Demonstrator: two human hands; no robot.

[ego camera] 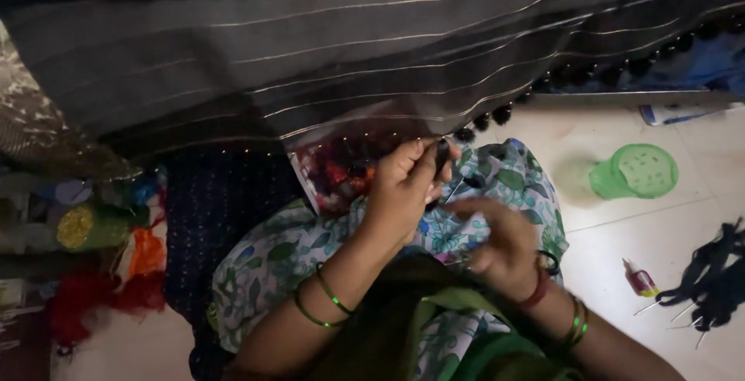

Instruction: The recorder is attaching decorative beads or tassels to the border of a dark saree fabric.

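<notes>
Hands at the dark striped cloth's edge

My left hand (403, 183) pinches a black tassel (442, 156) on the cloth (310, 47); my right hand (500, 245), at 4 o'clock, is blurred, so I cannot tell its grip.

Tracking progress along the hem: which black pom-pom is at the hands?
The one pinched by the left hand, the black pom-pom at the row's left end; the others hang free rightward.

We sit on a pale tiled floor (621, 218), and on it to our right we see a round green plastic lid with a grid pattern (636, 171), a small red-and-white tube (640, 278) and a tangle of dark blue-black yarn (714, 276) with thin metal needles (687, 315) just beside it. To our left lie a green spool of thread (93, 227), orange threads (146, 253) and red fluffy yarn (93, 299).
</notes>
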